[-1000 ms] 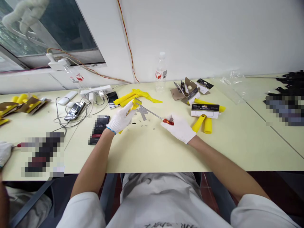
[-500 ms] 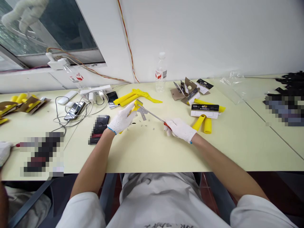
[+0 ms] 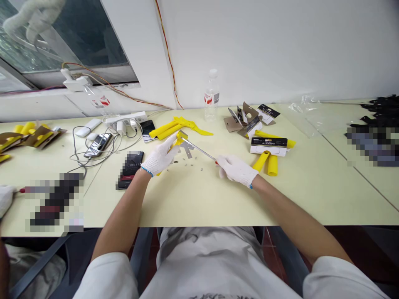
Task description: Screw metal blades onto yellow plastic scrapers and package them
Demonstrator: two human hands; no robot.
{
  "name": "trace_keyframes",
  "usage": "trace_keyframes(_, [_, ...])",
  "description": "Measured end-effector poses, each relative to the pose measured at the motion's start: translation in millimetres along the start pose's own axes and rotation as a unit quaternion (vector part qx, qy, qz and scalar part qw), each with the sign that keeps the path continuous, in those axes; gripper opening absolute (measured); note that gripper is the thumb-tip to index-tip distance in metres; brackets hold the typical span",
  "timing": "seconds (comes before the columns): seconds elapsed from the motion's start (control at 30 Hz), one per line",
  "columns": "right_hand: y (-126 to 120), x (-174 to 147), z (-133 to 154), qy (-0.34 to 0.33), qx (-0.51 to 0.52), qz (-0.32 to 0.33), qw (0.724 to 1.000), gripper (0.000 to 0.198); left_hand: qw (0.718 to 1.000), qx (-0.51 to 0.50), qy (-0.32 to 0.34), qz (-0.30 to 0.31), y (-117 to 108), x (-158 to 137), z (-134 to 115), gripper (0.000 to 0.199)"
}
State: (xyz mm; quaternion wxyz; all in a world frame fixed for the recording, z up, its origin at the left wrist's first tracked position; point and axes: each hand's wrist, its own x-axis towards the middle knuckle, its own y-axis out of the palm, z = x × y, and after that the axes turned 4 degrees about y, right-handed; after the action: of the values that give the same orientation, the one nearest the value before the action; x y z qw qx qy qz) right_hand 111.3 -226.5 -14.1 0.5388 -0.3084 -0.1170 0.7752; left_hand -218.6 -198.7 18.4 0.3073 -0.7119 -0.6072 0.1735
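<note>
Screwdriver (image 3: 202, 151), slanting nearer you than the bottle (image 3: 211, 97) | right hand (image 3: 235, 169): you're gripping its red handle (image 3: 217, 162) | left hand (image 3: 160, 156): you're clasping a yellow tool (image 3: 180, 139), left of the bottle | you're probably needing straight shaft, firm bracing

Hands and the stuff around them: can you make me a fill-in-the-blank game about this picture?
1. The right hand grips a ____ with a thin metal shaft.
2. The left hand holds a piece coloured ____.
3. Both hands wear gloves coloured mostly ____.
4. Near the wall, an upright clear ____ has a white cap.

Missing words: screwdriver; yellow; white; bottle.
</note>
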Motion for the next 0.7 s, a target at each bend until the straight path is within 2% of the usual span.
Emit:
trace_keyframes(0.07, [0.2,-0.2,0.8,-0.01,0.018,0.023,1.0,0.07,1.0,0.0,-0.001,0.006,-0.2,0.5,1.5,0.074])
trace_keyframes(0.2, [0.9,0.3,1.4,-0.035,-0.057,-0.063,0.996,0.054,1.0,0.001,-0.005,0.007,-0.4,1.1,3.8,0.072])
trace_keyframes(0.27, [1.2,0.9,0.6,-0.024,-0.049,-0.044,0.998,0.057,1.0,0.006,-0.005,0.011,-0.6,0.9,2.8,0.07])
trace_keyframes(0.33, [1.1,1.4,0.0,-0.035,-0.021,-0.006,0.999,0.067,1.0,0.012,-0.005,0.013,-0.9,0.4,0.3,0.068])
trace_keyframes(0.37, [1.0,1.5,0.0,-0.044,-0.02,-0.007,0.999,0.068,1.0,0.016,-0.006,0.014,-1.1,0.1,-1.1,0.068])
trace_keyframes(0.5, [0.5,0.6,1.9,-0.025,-0.063,-0.087,0.994,0.05,0.999,0.043,-0.007,0.016,-1.7,-0.6,-5.5,0.068])
trace_keyframes(0.57, [0.5,-0.2,2.9,-0.009,-0.038,-0.057,0.998,0.055,0.999,0.05,-0.005,0.02,-1.8,-0.5,-6.3,0.067])
trace_keyframes(0.63, [0.1,-0.9,3.7,-0.022,-0.013,-0.016,1.0,0.065,0.999,0.04,-0.004,0.021,-1.8,-0.6,-6.5,0.067])
trace_keyframes(0.7, [-0.6,-1.8,4.9,-0.034,-0.031,-0.041,0.998,0.061,0.999,0.027,-0.007,0.02,-2.0,-1.1,-7.1,0.068])
